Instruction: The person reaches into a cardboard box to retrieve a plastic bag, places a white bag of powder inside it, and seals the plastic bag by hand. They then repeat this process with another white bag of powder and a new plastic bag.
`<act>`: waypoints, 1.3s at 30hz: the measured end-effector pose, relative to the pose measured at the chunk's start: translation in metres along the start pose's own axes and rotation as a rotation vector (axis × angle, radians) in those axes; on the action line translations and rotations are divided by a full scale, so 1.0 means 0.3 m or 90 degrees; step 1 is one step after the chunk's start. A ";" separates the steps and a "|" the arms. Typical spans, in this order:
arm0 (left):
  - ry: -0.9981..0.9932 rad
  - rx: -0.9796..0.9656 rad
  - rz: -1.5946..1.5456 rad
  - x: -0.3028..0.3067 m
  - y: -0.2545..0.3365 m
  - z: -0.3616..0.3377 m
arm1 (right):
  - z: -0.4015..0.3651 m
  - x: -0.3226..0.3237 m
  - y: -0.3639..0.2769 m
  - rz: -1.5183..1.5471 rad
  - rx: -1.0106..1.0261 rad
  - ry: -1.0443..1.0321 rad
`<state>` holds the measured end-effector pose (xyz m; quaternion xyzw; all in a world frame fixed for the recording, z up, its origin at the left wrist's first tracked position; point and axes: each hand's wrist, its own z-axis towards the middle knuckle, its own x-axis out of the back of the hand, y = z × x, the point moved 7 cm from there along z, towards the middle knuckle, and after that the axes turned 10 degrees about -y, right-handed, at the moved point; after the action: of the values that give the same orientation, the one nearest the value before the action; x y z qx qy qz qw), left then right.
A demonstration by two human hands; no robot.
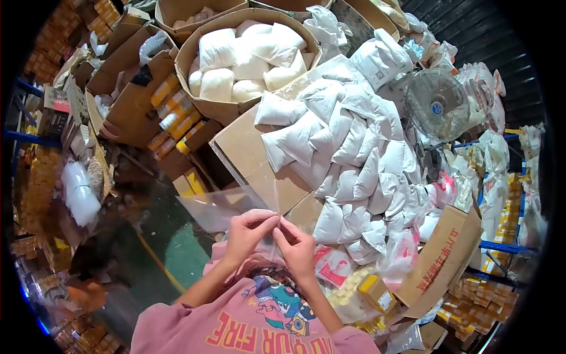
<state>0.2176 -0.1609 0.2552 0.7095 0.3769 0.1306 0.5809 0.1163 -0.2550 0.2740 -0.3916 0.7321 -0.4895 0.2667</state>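
Observation:
My left hand (250, 230) and my right hand (296, 246) meet in front of my chest, thumbs and fingertips pinched together. Between them they hold the edge of a clear plastic bag (215, 207), whose thin sheet spreads out to the left of my hands. The bag looks flat, and nothing shows inside it. Beyond my fingers lies a cardboard sheet (250, 150) on the work surface. Many white filled pouches (354, 159) are heaped on it, ahead and to the right of my hands.
A round cardboard container (221, 109) at the back holds white bundles. Cartons (127, 112) stand at left, near yellow-taped boxes (174, 115). A fan (437, 106) stands back right. A printed carton (439, 259) and a small yellow-topped box (377, 293) lie to my right.

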 end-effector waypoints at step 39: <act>-0.072 0.070 -0.028 0.031 -0.055 0.007 | -0.020 -0.046 -0.070 -0.412 0.174 -0.019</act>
<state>0.2190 -0.1553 0.2370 0.7382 0.3654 0.0569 0.5642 0.1258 -0.2449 0.2956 -0.5709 0.4937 -0.6367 0.1581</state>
